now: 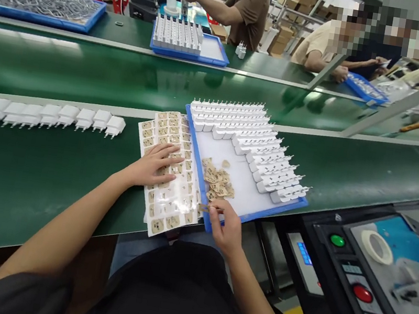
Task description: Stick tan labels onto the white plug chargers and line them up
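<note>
My left hand lies flat with spread fingers on a sheet of tan stickers, which rests on the green bench against the tray. My right hand pinches a small tan sticker over the near left edge of the blue-rimmed tray. Inside that tray, beside my right hand, is a loose pile of tan stickers. White plug adapters stand in rows along its far and right sides, pins upward.
A line of white adapters lies along the bench at left. Beyond the green conveyor stand another adapter tray and a tray of metal parts. Co-workers sit opposite. A machine panel with a red button is at lower right.
</note>
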Action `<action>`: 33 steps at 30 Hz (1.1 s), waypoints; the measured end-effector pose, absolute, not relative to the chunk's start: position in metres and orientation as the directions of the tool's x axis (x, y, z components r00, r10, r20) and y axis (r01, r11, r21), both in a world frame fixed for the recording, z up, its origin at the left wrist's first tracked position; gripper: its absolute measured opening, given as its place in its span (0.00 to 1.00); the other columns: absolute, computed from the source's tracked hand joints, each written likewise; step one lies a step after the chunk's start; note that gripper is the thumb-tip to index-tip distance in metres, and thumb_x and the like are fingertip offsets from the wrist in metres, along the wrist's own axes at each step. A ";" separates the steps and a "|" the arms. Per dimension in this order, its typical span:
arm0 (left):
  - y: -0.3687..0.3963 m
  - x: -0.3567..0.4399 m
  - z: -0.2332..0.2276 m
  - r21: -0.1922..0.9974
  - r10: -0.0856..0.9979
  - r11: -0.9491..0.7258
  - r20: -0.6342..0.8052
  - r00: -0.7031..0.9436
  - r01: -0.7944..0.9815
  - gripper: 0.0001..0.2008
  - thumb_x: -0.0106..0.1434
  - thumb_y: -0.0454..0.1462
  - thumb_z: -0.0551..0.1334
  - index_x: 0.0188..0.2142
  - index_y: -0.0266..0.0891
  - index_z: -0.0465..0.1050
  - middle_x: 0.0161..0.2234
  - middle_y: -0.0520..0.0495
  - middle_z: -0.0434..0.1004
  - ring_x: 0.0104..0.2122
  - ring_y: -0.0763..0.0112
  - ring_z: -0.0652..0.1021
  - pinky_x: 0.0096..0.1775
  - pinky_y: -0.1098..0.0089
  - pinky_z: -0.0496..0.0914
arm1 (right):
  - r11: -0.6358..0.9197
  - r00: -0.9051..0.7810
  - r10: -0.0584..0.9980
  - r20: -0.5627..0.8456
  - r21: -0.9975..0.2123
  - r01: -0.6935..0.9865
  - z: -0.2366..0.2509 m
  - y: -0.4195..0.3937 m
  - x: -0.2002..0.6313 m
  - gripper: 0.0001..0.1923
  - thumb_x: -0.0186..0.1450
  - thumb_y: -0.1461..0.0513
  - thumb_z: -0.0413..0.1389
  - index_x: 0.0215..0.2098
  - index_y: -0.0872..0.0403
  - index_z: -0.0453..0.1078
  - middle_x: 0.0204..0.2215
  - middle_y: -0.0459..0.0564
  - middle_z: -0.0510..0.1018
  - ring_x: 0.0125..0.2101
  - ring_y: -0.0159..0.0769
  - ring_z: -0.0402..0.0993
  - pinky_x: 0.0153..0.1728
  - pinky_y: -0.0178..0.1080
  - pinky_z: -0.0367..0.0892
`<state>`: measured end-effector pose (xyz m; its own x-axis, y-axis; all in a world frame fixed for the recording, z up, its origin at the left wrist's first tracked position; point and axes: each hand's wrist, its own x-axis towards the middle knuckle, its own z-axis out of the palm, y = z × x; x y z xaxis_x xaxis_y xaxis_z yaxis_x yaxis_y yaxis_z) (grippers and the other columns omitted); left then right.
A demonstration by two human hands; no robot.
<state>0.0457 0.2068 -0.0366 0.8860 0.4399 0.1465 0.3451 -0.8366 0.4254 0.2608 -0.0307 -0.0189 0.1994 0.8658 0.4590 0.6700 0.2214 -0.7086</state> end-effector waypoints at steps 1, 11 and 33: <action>0.208 0.044 -0.036 0.432 0.436 -0.836 0.151 0.887 0.338 0.29 0.69 0.53 0.56 0.65 0.47 0.65 0.71 0.41 0.52 0.69 0.45 0.53 0.67 0.45 0.49 | 0.212 0.198 0.868 0.455 -0.700 0.681 -0.022 -0.031 0.258 0.05 0.71 0.65 0.50 0.42 0.50 0.67 0.35 0.50 0.78 0.35 0.35 0.75 0.34 0.37 0.71; 0.173 0.137 0.013 0.304 0.335 -0.925 0.369 0.867 0.228 0.17 0.70 0.47 0.59 0.54 0.44 0.73 0.55 0.42 0.74 0.56 0.54 0.69 0.58 0.53 0.60 | 0.344 0.213 0.822 0.529 -0.758 0.555 -0.023 -0.031 0.257 0.05 0.68 0.66 0.54 0.40 0.50 0.69 0.31 0.48 0.77 0.29 0.33 0.71 0.29 0.36 0.69; 0.096 0.122 0.032 0.986 0.768 0.077 0.037 0.639 -0.149 0.23 0.56 0.48 0.72 0.44 0.42 0.66 0.37 0.48 0.75 0.36 0.67 0.79 0.37 0.68 0.76 | 0.400 0.353 0.842 0.408 -0.911 0.099 -0.022 -0.036 0.272 0.03 0.65 0.64 0.60 0.37 0.49 0.74 0.32 0.48 0.78 0.33 0.36 0.76 0.31 0.38 0.72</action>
